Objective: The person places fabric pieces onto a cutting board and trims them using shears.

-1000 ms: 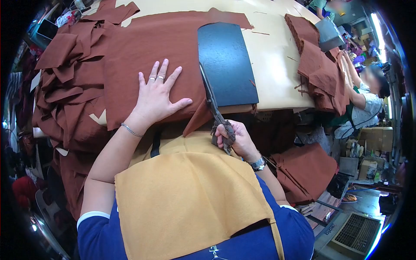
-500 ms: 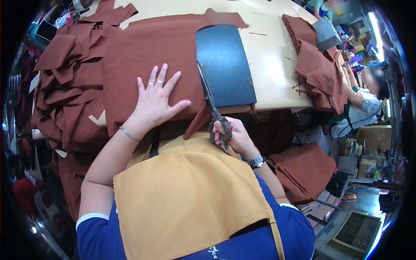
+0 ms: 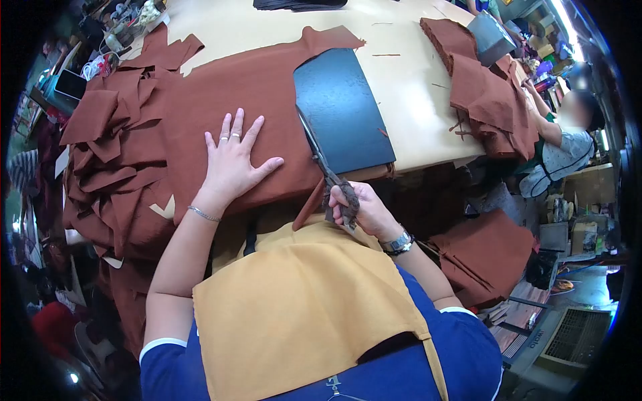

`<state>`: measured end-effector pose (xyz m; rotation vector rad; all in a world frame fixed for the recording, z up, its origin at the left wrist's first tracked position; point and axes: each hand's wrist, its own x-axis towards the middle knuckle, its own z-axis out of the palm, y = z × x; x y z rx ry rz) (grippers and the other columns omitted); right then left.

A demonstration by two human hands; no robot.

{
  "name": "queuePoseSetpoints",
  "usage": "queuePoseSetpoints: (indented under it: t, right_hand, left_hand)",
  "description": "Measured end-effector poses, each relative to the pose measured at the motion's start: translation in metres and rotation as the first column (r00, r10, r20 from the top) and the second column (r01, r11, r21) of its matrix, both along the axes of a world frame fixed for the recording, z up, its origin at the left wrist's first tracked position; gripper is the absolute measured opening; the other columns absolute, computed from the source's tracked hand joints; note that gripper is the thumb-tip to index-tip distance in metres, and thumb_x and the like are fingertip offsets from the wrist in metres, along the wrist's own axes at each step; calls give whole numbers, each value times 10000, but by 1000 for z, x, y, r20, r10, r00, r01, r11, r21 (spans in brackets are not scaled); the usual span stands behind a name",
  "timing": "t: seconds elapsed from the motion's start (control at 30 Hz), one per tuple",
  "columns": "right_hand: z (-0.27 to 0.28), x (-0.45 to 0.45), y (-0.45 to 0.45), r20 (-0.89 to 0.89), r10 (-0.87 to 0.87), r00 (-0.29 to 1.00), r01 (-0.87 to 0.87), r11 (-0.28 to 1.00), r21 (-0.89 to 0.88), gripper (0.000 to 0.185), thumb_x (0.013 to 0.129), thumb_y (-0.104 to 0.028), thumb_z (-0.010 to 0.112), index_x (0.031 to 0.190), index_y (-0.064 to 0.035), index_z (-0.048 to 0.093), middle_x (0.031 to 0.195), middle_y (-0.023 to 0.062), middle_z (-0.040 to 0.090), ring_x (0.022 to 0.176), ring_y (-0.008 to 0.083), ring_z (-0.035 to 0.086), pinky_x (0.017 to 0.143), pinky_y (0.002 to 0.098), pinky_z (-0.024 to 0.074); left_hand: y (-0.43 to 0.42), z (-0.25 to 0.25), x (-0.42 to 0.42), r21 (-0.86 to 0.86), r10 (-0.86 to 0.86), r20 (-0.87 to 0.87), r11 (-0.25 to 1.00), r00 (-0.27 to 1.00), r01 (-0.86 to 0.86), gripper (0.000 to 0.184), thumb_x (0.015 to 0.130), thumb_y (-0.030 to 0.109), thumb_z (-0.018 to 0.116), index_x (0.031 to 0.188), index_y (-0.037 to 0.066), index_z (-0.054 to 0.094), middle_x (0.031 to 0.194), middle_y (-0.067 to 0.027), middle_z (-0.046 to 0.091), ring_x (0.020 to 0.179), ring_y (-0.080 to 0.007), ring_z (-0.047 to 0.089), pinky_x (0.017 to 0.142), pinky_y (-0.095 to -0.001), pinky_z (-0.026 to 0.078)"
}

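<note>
My left hand (image 3: 234,160) lies flat with fingers spread on a wide piece of reddish-brown fabric (image 3: 227,87), pressing no tool. In my right hand (image 3: 364,207) is a pair of scissors (image 3: 310,134), its handles wrapped in dark cloth. The long blades point away from me along the fabric's right edge, beside a dark, smooth board (image 3: 344,110). Whether the blades are parted is hard to make out. A narrow brown strip (image 3: 309,206) hangs over the table edge, just left of the scissor handles.
Loose brown fabric pieces (image 3: 120,170) heap up on the left. A brown stack (image 3: 491,100) and a grey metal block (image 3: 490,37) rest on the pale table (image 3: 408,87) at right. More folded brown fabric (image 3: 485,257) lies low right. A co-worker (image 3: 565,157) sits beyond.
The whole view has shifted and tilted slightly. My left hand stays spread on the fabric, and the scissors remain along the board's left edge with little visible movement.
</note>
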<state>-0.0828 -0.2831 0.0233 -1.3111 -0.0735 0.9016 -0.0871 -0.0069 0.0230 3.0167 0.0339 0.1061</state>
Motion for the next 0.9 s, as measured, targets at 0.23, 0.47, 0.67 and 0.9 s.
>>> queuePoseSetpoints:
  t: [0.23, 0.47, 0.67, 0.9]
  right_hand:
    - [-8, -2, -9, -4, -5, 1000, 5, 1000, 5, 345, 927, -389, 603, 794, -71, 593, 655, 16, 608, 563, 87, 577, 544, 220, 462]
    - [-6, 4, -3, -14, 3, 1000, -3, 1000, 17, 374, 919, -416, 605, 800, -62, 596, 653, 19, 608, 559, 90, 578, 545, 214, 464]
    - [-3, -2, -4, 7, -23, 1000, 23, 1000, 0, 343, 918, -386, 617, 804, -63, 601, 651, 14, 608, 554, 84, 578, 539, 210, 462]
    - [-5, 3, -4, -19, 0, 1000, 1, 1000, 11, 344, 916, -387, 619, 800, -63, 603, 644, 9, 603, 558, 84, 584, 539, 208, 464]
  left_hand:
    - [-2, 3, -2, 32, 21, -31, 999, 999, -20, 855, 789, 668, 560, 1479, 232, 304, 1557, -156, 179, 1441, -347, 135, 1067, -683, 131]
    - [-5, 3, -13, 11, -25, -4, 1000, 1000, 25, 859, 781, 664, 574, 1472, 222, 320, 1550, -168, 191, 1434, -362, 148, 1055, -693, 137]
    - [-4, 0, -16, -1, -41, 35, 999, 999, 41, 870, 769, 679, 577, 1460, 201, 346, 1534, -195, 218, 1421, -388, 171, 1039, -709, 144]
    - [-8, 0, -25, 2, -52, 21, 999, 998, 52, 872, 771, 680, 572, 1460, 197, 344, 1534, -193, 216, 1420, -394, 170, 1030, -715, 158]
